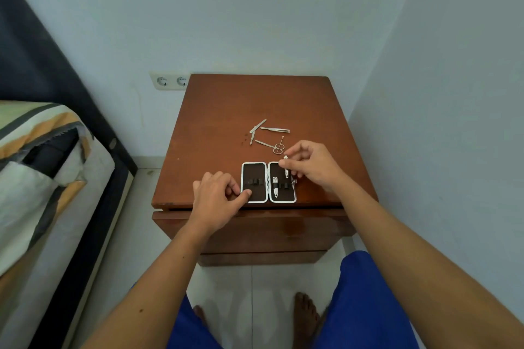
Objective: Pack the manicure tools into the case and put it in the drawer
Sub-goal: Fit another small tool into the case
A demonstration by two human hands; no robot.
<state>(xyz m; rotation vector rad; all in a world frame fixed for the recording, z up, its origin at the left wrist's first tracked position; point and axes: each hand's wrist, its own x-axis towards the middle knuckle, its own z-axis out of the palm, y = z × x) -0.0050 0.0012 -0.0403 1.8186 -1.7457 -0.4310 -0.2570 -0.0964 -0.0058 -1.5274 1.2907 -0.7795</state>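
Case (pixel 254 182) open flat, right hand (pixel 313 165) pinching small clipper (pixel 286 167) lengthwise over it, left hand (pixel 217 201) pressing case edge

Loose tools (pixel 269 136) crowd tabletop (pixel 221 110) behind case (pixel 268 182).

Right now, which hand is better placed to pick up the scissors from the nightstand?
The right hand, probably. It is just beside the scissors, though its grip holds a small tool over the open case, which must go in first. The left hand is farther away, steadying the case's left edge.
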